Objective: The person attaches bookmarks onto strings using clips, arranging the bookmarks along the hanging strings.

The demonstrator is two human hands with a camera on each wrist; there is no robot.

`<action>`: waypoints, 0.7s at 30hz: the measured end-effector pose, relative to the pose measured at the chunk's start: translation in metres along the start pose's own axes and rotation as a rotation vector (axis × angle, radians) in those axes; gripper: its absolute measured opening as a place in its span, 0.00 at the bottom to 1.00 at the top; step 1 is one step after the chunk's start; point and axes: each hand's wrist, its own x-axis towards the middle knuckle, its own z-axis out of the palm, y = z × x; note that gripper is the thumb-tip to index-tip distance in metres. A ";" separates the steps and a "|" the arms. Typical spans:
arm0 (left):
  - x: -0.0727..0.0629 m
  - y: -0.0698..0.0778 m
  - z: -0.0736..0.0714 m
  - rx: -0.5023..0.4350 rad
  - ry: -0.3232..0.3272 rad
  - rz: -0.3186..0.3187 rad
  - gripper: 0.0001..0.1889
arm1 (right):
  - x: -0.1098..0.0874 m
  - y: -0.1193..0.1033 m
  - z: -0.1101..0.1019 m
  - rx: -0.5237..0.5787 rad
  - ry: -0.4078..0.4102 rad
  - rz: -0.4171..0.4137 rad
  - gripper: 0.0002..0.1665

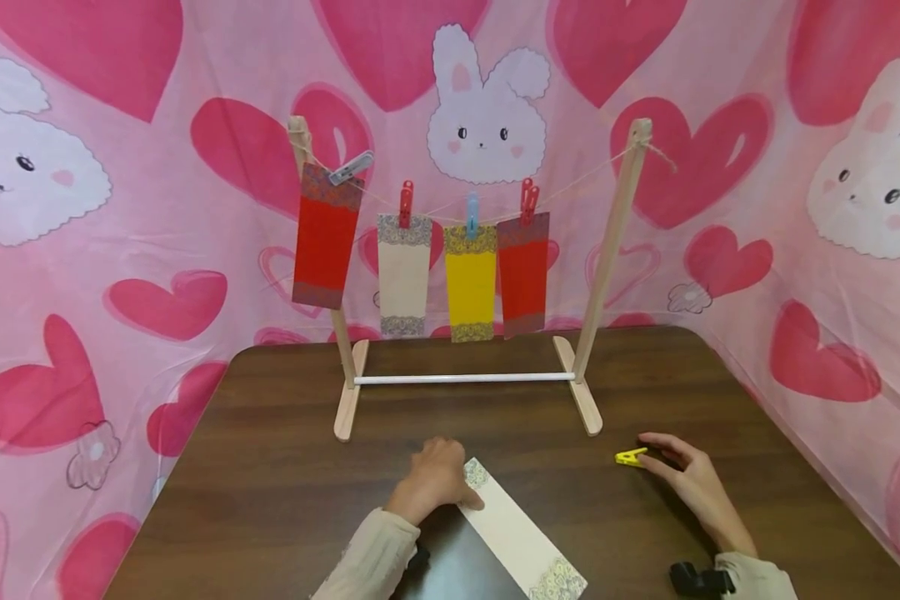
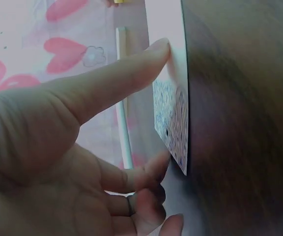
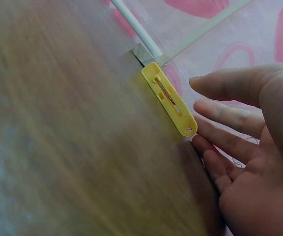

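A cream paper card [image 1: 516, 527] with lace-patterned ends lies slantwise on the table. My left hand [image 1: 437, 477] is over its upper left end. In the left wrist view the thumb [image 2: 146, 61] rests on the face of the card [image 2: 167, 29], while the other fingers stay just past its patterned end. Farther right, a yellow clothespin [image 1: 630, 457] lies on the tabletop. My right hand [image 1: 692, 479] reaches around its near end, thumb and fingers spread apart. The right wrist view has the clothespin [image 3: 170, 101] right at the fingertips, not pinched.
Behind the hands stands a wooden frame [image 1: 612, 250] with a white crossbar [image 1: 465, 378]. From its string hang two red cards [image 1: 328, 242], a cream card [image 1: 403, 275] and a yellow card [image 1: 471, 287], held by clothespins. A pink heart-and-bunny cloth [image 1: 255, 50] surrounds the brown table [image 1: 270, 467].
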 end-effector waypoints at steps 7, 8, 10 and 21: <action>-0.001 0.005 0.003 -0.020 -0.060 0.055 0.25 | -0.002 0.001 0.001 -0.006 -0.006 0.007 0.25; -0.001 0.008 0.004 -0.009 -0.042 0.057 0.27 | -0.002 0.000 0.002 -0.007 -0.005 0.007 0.25; -0.004 0.013 0.008 0.029 -0.011 0.040 0.36 | -0.002 0.000 0.002 -0.009 -0.004 0.004 0.25; -0.011 0.035 0.022 0.186 0.042 -0.021 0.45 | 0.000 0.002 -0.001 -0.009 0.000 -0.012 0.25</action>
